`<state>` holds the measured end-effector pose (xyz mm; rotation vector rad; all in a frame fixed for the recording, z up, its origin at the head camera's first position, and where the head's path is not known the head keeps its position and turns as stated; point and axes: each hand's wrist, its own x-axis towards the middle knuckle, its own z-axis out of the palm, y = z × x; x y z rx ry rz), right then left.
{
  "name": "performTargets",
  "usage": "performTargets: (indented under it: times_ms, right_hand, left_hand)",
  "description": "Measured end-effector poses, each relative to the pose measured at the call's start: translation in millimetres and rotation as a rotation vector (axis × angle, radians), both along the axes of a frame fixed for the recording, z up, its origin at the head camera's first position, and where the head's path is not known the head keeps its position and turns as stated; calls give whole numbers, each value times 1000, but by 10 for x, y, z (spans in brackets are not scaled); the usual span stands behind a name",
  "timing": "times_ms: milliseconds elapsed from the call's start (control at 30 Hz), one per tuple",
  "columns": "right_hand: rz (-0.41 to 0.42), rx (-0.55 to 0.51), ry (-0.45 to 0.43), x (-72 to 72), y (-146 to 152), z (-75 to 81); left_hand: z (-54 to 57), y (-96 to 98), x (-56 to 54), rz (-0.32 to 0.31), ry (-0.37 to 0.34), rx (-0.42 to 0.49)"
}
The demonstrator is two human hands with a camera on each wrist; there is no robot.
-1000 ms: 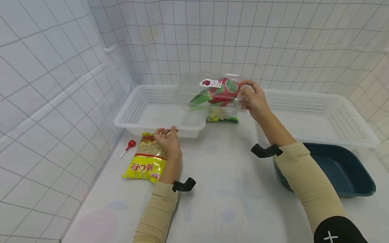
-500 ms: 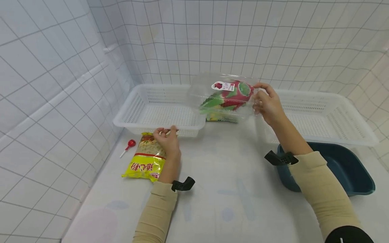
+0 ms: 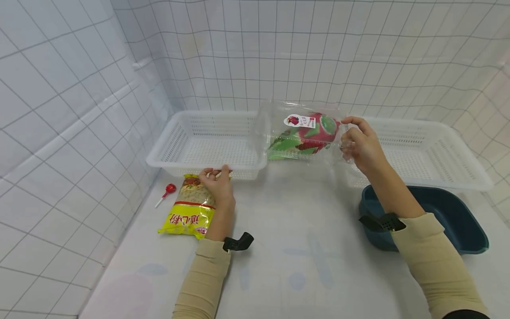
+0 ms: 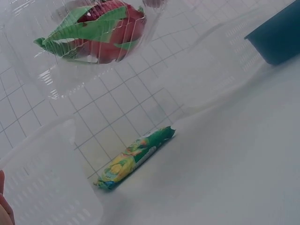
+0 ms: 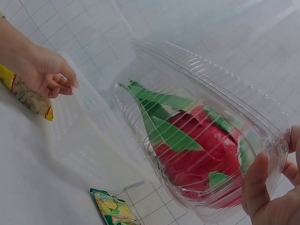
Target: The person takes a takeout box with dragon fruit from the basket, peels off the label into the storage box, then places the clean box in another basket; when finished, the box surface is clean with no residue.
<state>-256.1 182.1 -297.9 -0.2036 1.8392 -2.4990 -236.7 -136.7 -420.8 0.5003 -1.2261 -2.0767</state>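
A clear plastic clamshell box (image 3: 266, 126) holds a red and green dragon fruit (image 5: 201, 150); a white label (image 3: 299, 121) is on its lid. My right hand (image 3: 364, 146) grips the box by its right end, thumb on one face and fingers behind. The box hangs in the air between two white baskets, overlapping the left basket's (image 3: 207, 167) right corner in the head view. On that basket's front rim my left hand (image 3: 218, 188) pinches with thumb and fingers. Just below lie a yellow bag of pasta (image 3: 189, 212) and a red lollipop (image 3: 170, 188).
Another white basket (image 3: 438, 182) stands at the back right, with a dark teal basin (image 3: 464, 235) in front of it. A green and yellow packet (image 4: 136, 157) lies on the table between the baskets, hidden behind the box in the head view. A gridded cloth wall (image 3: 279, 53) closes the back.
My right hand has carried the clamshell box to the right and slightly down, away from above the left basket. The green packet has become covered in the head view. My left hand stays at the rim.
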Motion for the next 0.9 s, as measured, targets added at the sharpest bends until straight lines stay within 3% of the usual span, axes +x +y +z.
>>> performTargets:
  times_ms: [467, 900]
  right_hand:
    - [43, 32, -14, 302, 73, -57]
    - [113, 13, -36, 672, 95, -251]
  left_hand:
    - [27, 14, 22, -11, 45, 15]
    - [21, 0, 15, -25, 14, 21]
